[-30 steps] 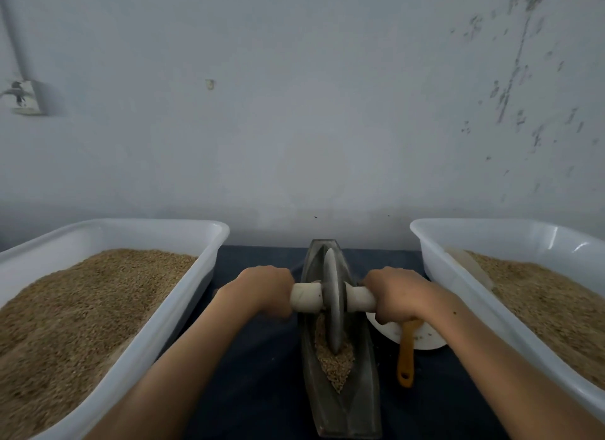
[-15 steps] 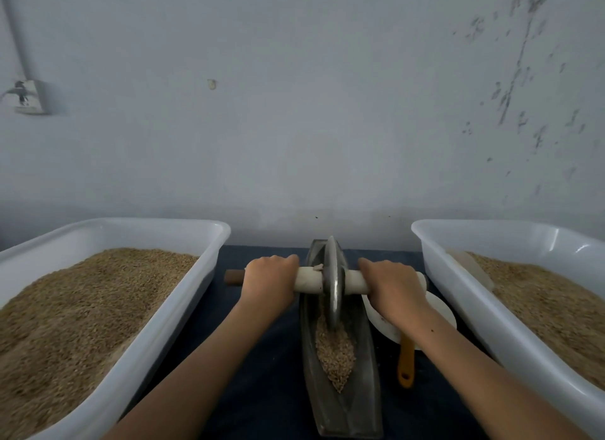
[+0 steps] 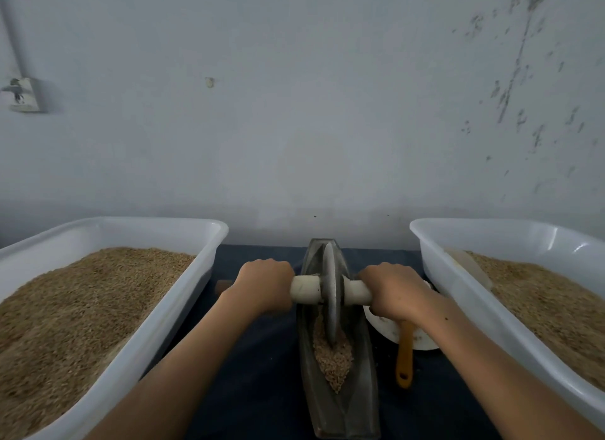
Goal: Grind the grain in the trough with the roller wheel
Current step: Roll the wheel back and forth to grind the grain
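A dark boat-shaped trough [image 3: 360, 403] lies lengthwise on the dark cloth between two tubs. Brown grain [image 3: 334, 361] fills its middle and near part. A grey metal roller wheel [image 3: 330, 295] stands upright in the trough's far half, its lower edge in the grain. A pale handle bar [image 3: 304, 289] runs through the wheel's hub. My left hand [image 3: 263, 284] grips the bar left of the wheel. My right hand [image 3: 394, 290] grips it right of the wheel.
A white tub [image 3: 157, 335] heaped with grain stands on the left, and a second white tub [image 3: 458, 285] of grain on the right. A white dish [image 3: 386, 328] and an orange-handled tool [image 3: 404, 358] lie right of the trough. A grey wall rises close behind.
The wheel rolled to the far end of the trough half a second ago and has come back slightly toward me. Both hands kept their grip on the bar.
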Tool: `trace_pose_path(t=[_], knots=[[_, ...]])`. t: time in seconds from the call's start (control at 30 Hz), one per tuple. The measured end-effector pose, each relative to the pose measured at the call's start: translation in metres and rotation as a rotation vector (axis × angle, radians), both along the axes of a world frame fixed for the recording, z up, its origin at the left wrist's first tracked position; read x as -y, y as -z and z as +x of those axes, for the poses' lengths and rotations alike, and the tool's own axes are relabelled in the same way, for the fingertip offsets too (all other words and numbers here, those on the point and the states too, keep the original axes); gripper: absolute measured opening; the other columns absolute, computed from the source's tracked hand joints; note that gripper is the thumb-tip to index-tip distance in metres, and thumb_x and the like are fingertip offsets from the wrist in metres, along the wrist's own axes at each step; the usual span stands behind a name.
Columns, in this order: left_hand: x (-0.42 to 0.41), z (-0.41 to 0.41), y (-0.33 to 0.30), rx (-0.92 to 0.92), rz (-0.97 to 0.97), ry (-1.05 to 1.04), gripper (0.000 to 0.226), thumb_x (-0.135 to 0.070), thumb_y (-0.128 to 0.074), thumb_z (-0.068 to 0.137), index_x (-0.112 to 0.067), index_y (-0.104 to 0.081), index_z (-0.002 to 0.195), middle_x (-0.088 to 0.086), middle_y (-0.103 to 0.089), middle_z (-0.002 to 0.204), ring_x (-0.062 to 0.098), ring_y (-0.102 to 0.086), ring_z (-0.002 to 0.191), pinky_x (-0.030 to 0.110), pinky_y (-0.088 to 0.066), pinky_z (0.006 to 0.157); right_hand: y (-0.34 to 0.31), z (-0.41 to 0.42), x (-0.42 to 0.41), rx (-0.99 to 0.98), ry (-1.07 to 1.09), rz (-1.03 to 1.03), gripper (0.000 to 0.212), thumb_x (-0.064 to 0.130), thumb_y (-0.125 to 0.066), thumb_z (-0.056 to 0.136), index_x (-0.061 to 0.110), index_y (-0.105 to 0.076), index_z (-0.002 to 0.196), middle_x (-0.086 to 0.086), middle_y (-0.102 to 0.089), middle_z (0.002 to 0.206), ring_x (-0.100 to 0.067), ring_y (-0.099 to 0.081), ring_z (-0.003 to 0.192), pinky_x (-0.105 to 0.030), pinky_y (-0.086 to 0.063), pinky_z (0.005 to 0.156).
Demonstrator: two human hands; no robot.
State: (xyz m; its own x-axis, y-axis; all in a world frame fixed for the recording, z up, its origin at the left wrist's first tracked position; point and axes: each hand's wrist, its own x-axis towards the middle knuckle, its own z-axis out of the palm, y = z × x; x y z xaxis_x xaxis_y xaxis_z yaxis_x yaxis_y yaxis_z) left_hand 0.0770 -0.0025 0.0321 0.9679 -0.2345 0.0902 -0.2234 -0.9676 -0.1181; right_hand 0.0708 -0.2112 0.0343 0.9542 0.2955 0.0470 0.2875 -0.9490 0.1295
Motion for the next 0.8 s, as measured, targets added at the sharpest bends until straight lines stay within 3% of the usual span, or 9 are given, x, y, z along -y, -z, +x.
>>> trace_pose_path(t=[0.13, 0.23, 0.33, 0.47, 0.6, 0.7, 0.8], knots=[[0.003, 0.002, 0.007, 0.24, -0.029, 0.009, 0.023, -0.029, -0.059, 0.085, -0.021, -0.054, 0.107, 0.0, -0.062, 0.098, 0.018, -0.059, 0.087, 0.028, -0.038, 0.069, 0.015, 0.007, 0.0, 0.225, 0.027, 0.109, 0.02, 0.013, -0.056, 0.084, 0.028, -0.044, 0.091, 0.005, -0.053, 0.08, -0.016, -0.051, 0.071, -0.029, -0.031, 0.062], [0.003, 0.001, 0.01, 0.301, -0.064, 0.008, 0.022, -0.03, -0.058, 0.086, -0.021, -0.052, 0.106, -0.001, -0.063, 0.098, 0.018, -0.06, 0.088, 0.027, -0.038, 0.068, 0.022, 0.01, 0.0, 0.309, 0.031, 0.129, 0.025, 0.014, -0.057, 0.084, 0.028, -0.036, 0.085, 0.008, -0.043, 0.071, -0.016, -0.044, 0.065, -0.03, -0.031, 0.06], [0.002, 0.001, 0.009, 0.261, -0.031, 0.007, 0.024, -0.03, -0.059, 0.085, -0.021, -0.054, 0.107, 0.0, -0.063, 0.1, 0.018, -0.06, 0.089, 0.028, -0.037, 0.068, 0.019, 0.007, 0.0, 0.271, 0.019, 0.113, 0.021, 0.014, -0.058, 0.085, 0.027, -0.042, 0.091, 0.005, -0.055, 0.08, -0.016, -0.047, 0.068, -0.03, -0.034, 0.063], [-0.001, 0.0, 0.0, 0.015, 0.009, 0.01, 0.035, -0.031, -0.065, 0.081, -0.018, -0.056, 0.111, 0.0, -0.062, 0.099, 0.016, -0.055, 0.083, 0.029, -0.04, 0.07, 0.003, 0.001, 0.001, 0.052, 0.002, 0.004, 0.024, 0.014, -0.059, 0.084, 0.022, -0.055, 0.107, 0.0, -0.062, 0.097, -0.017, -0.054, 0.079, -0.028, -0.036, 0.065], [-0.004, -0.002, -0.003, -0.156, 0.002, -0.007, 0.042, -0.032, -0.071, 0.075, -0.018, -0.056, 0.112, 0.0, -0.062, 0.098, 0.017, -0.055, 0.081, 0.029, -0.041, 0.069, -0.006, -0.004, 0.003, -0.108, -0.025, -0.029, 0.028, 0.015, -0.062, 0.082, 0.018, -0.056, 0.109, 0.002, -0.056, 0.087, -0.017, -0.055, 0.077, -0.023, -0.032, 0.054], [-0.003, 0.0, -0.002, -0.124, 0.002, -0.011, 0.042, -0.033, -0.07, 0.076, -0.018, -0.056, 0.112, 0.0, -0.061, 0.096, 0.015, -0.051, 0.078, 0.029, -0.039, 0.069, -0.005, -0.003, 0.003, -0.09, -0.013, -0.019, 0.029, 0.015, -0.062, 0.081, 0.018, -0.057, 0.11, 0.001, -0.057, 0.087, -0.017, -0.057, 0.078, -0.024, -0.034, 0.056], [0.0, 0.001, 0.002, 0.024, 0.009, -0.011, 0.034, -0.033, -0.065, 0.08, -0.019, -0.056, 0.11, -0.001, -0.061, 0.096, 0.014, -0.05, 0.077, 0.029, -0.038, 0.068, 0.003, 0.003, 0.001, 0.029, 0.005, 0.01, 0.027, 0.014, -0.059, 0.083, 0.022, -0.057, 0.108, 0.001, -0.063, 0.096, -0.018, -0.057, 0.08, -0.029, -0.036, 0.063]])
